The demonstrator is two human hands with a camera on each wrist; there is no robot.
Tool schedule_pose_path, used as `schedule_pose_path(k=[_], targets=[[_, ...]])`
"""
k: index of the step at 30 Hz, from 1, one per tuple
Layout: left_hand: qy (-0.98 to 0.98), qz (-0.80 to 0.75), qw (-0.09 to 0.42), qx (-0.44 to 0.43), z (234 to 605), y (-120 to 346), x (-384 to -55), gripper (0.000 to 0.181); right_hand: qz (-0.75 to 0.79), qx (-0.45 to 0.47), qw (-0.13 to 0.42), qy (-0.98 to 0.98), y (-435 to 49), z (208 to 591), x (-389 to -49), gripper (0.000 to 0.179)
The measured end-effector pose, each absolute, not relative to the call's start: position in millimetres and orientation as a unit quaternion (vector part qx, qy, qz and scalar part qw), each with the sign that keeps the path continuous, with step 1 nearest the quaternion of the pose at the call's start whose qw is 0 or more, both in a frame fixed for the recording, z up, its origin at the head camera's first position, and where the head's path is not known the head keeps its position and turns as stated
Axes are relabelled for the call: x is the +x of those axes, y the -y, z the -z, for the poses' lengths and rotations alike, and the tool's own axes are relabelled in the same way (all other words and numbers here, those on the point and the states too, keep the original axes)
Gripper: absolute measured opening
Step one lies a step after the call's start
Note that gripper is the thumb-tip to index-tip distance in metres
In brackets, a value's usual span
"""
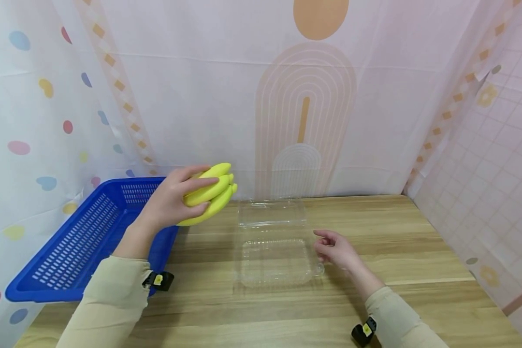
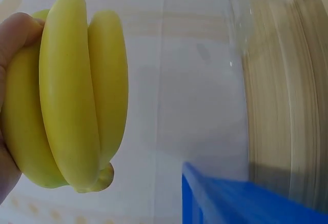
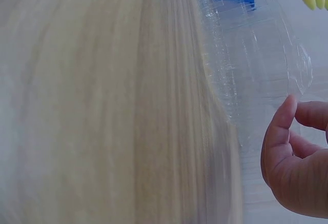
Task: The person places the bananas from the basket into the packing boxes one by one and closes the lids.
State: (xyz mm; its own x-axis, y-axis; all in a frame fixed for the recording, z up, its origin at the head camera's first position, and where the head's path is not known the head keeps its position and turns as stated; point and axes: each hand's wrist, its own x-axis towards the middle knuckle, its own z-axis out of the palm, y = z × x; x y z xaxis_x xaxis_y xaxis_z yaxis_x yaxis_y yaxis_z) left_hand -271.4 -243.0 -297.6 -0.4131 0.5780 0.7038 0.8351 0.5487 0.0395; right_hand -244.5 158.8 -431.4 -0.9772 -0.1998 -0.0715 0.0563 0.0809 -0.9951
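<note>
behind the wood-grained worktop [image 1: 269, 314] hangs a pale cloth [image 1: 200, 106] printed with a striped beige arch [image 1: 324, 116] below a rounded orange shape [image 1: 321, 17], coloured spots [image 1: 19, 147] over on the left and yellow flowers [image 1: 487, 95] on a pink grid [image 1: 500, 169] to the right.

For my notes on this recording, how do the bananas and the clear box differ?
The bananas are solid yellow; the box is see-through.
The bananas are curved and bunched together, while the box is rectangular with its lid open.
The bananas are gripped by the left hand above the table; the box sits on the table.
</note>
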Motion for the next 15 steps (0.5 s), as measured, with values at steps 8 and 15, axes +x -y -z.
schedule_pose_path(k=[8, 15], targets=[[0.789, 0.193, 0.332, -0.48, 306, 213, -270, 0.046, 0.682, -0.046, 0.093, -0.724, -158, 433, -245, 0.049], [0.785, 0.205, 0.314, -0.493, 321, 191, -266, 0.046, 0.68, -0.046, 0.093, -0.726, -159, 433, -245, 0.049]])
